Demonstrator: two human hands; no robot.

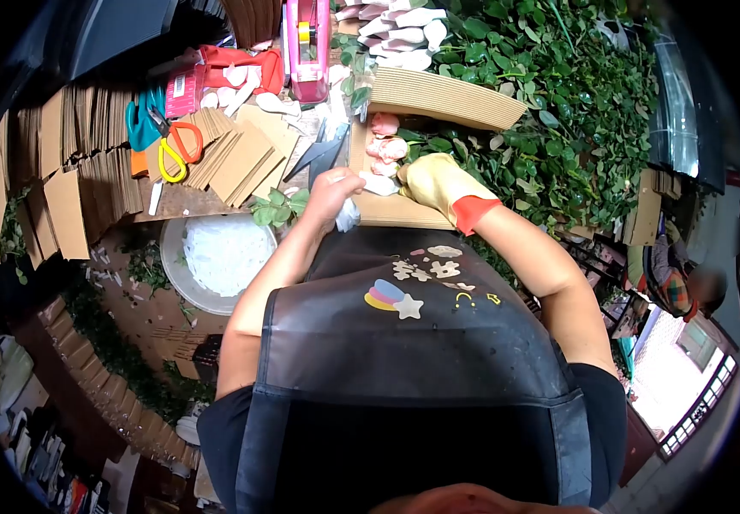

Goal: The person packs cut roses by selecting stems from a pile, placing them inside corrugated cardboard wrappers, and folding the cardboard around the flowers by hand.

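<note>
Corrugated cardboard [413, 212] lies in front of me, with pale pink flower heads [386, 149] in a row on it and leafy stems running to the right. My bare left hand [333, 194] is closed at the left edge of the cardboard, its fingertips at a white wrapped bud [378, 184]. On the other side of that bud is my right hand [441, 182], in a yellow glove with a red cuff, its fingers curled round something hidden from view. A raised cardboard flap [447, 96] stands behind the flowers.
Scissors [180, 154] and loose cardboard pieces [250, 154] lie at the left, near a pink tape dispenser [307, 51]. A bowl of white pieces [226, 257] stands below. Leafy stems [550, 111] cover the right side. Another person [678, 278] is at the far right.
</note>
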